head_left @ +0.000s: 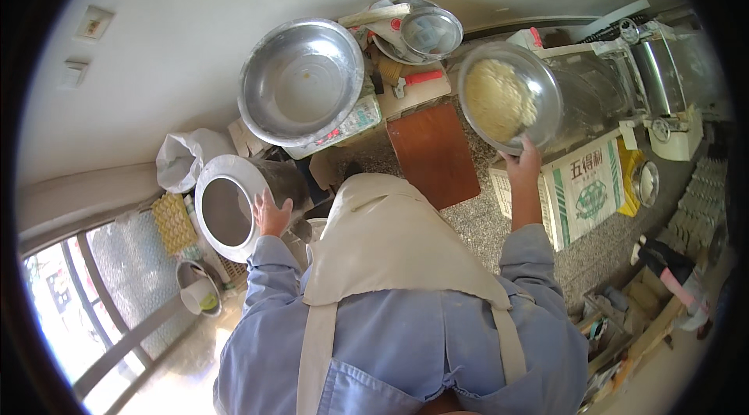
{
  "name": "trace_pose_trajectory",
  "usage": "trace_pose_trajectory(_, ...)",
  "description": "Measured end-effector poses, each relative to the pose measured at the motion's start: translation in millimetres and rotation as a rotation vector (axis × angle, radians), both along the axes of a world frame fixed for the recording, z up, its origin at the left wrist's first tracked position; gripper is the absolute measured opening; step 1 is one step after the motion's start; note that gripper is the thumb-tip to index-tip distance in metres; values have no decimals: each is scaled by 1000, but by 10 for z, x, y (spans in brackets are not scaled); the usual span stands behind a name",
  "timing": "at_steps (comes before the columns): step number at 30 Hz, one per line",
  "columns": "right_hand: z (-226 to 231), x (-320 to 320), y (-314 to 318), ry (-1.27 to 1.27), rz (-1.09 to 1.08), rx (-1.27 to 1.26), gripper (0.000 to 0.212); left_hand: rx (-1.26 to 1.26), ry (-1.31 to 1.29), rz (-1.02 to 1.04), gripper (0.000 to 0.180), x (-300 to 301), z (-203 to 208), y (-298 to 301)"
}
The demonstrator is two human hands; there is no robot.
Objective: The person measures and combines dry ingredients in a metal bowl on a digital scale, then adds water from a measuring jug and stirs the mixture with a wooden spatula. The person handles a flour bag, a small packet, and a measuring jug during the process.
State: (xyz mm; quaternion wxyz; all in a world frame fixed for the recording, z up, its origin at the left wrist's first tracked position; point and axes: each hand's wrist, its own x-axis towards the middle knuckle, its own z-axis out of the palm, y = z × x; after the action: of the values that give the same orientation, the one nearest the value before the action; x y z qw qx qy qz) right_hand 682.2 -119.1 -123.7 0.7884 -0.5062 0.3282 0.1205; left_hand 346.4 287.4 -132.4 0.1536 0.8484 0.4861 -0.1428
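The left hand (271,216) has its fingers spread, gripping nothing, at the right edge of the drum (281,179)'s mouth — whether they touch it cannot be told. The right hand (526,164) is clasped on the near rim of the bowl (548,95), so the bowl lies straight ahead of those fingers and slightly left. Being round, it has no long axis; its yellow crumbs (497,99) sit mostly left of its middle. The board (433,157) lies between the hands, the right one nearer the bowl — farther off, at left, stands the basin (261,95).
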Motion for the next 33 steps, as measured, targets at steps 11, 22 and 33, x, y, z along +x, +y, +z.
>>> trace_pose_trajectory(11,-1627,882,-1938,-453,842,-1541,52,-56,221,148,70,-407,401,-1516)
trace_pose_trajectory(22,-2230,1349,-2143,-400,850,-1515,57,-64,283,202,69,-481,630,-2060)
trace_pose_trajectory(33,-3887,1508,-2554,-619,521,-1113,43,-107,257,129,66,-205,673,-2059)
